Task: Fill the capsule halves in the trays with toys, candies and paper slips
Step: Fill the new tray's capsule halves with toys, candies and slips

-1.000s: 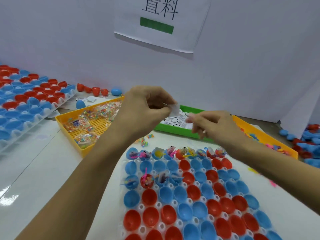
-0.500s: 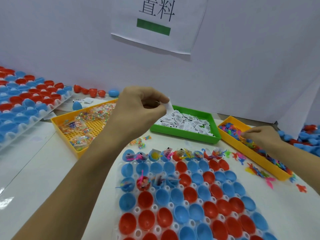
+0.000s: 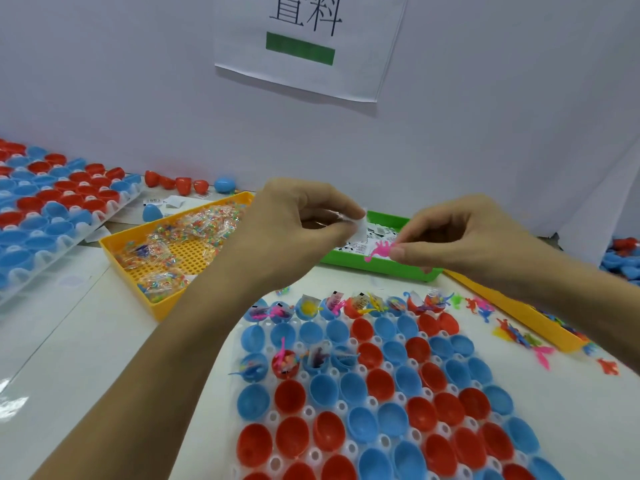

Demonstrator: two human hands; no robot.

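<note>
The right hand (image 3: 457, 237) is back from the toy bin pinching a pink toy (image 3: 379, 250), meeting the left hand (image 3: 294, 223), which pinches a slip (image 3: 360, 227), ready to fill a capsule.

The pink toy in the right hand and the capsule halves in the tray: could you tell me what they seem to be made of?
Pink toy: probably soft, rubbery plastic; thin limbs, slightly translucent colour, pinched by the right hand.
Capsule halves: likely hard moulded plastic; smooth, glossy highlights in even red and blue.
Tray: apparently thin, clear formed plastic.
</note>
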